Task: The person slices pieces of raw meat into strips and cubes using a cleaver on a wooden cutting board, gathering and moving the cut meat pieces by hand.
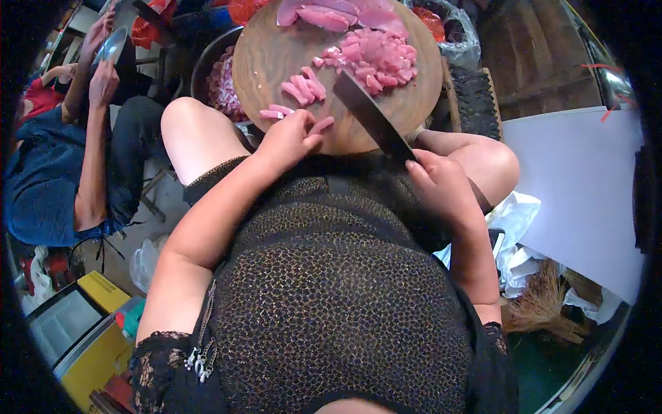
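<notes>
My right hand (pixel 441 181) is closed round the handle end of a dark cleaver (pixel 372 114), its blade slanting up and left over the round wooden board (pixel 358 131). At the board's near left edge my left hand (pixel 288 140) has its fingers drawn together at some meat strips (pixel 321 125). More cut strips (pixel 303 87) lie just above that hand. Farther back sits a heap of diced meat (pixel 379 58), with larger meat slices (pixel 324 17) behind it at the far edge.
A metal bowl of cut meat (pixel 224 86) stands left of the board. Another person (pixel 58 165) sits at the left, holding a shiny object. At the right are a white panel (pixel 572 186), plastic bags (pixel 514 214) and a straw broom (pixel 541 307).
</notes>
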Available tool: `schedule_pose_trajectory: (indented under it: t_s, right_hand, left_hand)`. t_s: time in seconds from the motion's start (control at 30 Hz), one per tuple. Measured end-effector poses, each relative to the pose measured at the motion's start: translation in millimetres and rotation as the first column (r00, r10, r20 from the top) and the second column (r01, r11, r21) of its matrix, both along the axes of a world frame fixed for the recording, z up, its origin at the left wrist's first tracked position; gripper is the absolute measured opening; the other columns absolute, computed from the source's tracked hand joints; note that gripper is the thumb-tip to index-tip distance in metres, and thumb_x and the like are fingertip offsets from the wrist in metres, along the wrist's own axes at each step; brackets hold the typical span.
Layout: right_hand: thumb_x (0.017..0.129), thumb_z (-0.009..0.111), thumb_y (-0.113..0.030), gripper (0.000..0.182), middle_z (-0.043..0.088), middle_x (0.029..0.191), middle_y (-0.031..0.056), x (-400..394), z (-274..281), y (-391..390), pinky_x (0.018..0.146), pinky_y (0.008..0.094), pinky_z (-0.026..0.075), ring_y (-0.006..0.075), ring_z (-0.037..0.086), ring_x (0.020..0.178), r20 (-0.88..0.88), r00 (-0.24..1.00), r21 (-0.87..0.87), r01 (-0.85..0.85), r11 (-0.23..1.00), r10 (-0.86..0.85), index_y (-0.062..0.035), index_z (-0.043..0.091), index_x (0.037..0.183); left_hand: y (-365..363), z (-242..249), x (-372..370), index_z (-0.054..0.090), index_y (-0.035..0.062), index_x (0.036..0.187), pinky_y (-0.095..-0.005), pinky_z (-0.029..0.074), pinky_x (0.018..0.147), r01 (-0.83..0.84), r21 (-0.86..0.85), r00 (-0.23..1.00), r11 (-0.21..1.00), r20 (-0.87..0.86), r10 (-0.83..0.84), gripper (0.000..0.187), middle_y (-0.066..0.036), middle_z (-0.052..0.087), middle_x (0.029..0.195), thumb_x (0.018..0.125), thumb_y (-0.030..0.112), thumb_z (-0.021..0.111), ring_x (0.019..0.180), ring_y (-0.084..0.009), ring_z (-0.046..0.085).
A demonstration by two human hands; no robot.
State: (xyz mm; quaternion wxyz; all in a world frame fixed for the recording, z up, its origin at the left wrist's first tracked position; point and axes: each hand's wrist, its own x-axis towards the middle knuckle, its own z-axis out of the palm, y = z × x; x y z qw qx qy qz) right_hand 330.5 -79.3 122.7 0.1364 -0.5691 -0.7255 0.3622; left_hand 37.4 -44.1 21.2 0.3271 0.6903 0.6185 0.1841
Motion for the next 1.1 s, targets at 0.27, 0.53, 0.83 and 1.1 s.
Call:
schedule_pose_trajectory:
  t_s: [0.27,0.53,0.83,1.1]
  right_hand:
    - [0.091,0.057,-0.017,0.024,0.067,0.087,0.0226,-14.5,-0.7,-9.1,0.072,0.042,0.051,0.0369,0.066,0.081,0.088,0.981,0.015,-0.174,0.985,0.172,-0.0036,0.066,0.109]
    - [0.094,0.051,-0.022,0.026,0.067,0.084,0.0223,-28.2,-4.4,-13.9,0.072,0.0497,0.053,0.0397,0.066,0.079,0.218,0.947,0.011,-0.243,0.97,0.235,-0.0038,0.063,0.106]
    - [0.092,0.048,-0.019,0.021,0.066,0.08,0.0225,-43.5,-23.7,4.2,0.073,0.0517,0.053,0.0406,0.065,0.08,0.19,0.945,0.057,-0.283,0.958,0.267,-0.0035,0.061,0.094]
    - [0.092,0.056,-0.022,0.025,0.067,0.084,0.0215,9.1,-3.7,32.3,0.074,0.0417,0.051,0.0347,0.066,0.078,0.093,0.993,0.006,-0.074,0.997,0.073,-0.0012,0.066,0.102]
  left_hand:
    - [-9.7,-13.3,-8.1,0.059,0.0032,0.101,-0.0377,0.052,0.071,0.052,0.296,0.997,0.954,-0.071,-0.033,0.034,-0.013,0.065,0.083,0.079,0.022,0.077,0.079,-0.0288,0.064]
    - [-2.5,0.5,1.5,0.071,0.008,0.091,-0.0448,0.052,0.075,0.025,0.079,0.999,0.997,-0.044,-0.021,0.015,-0.017,0.068,0.087,0.085,0.02,0.065,0.085,-0.0352,0.066]
    - [-6.7,-3.6,1.4,0.068,0.005,0.099,-0.0452,0.051,0.083,0.117,0.214,0.993,0.97,-0.056,-0.107,0.022,-0.022,0.063,0.103,0.079,0.013,0.066,0.092,-0.0388,0.063]
    - [12.3,1.7,23.7,0.06,0.0,0.105,-0.0382,0.052,0.08,0.045,0.096,0.985,0.994,0.16,-0.06,0.029,-0.017,0.064,0.095,0.077,0.007,0.066,0.09,-0.0296,0.064]
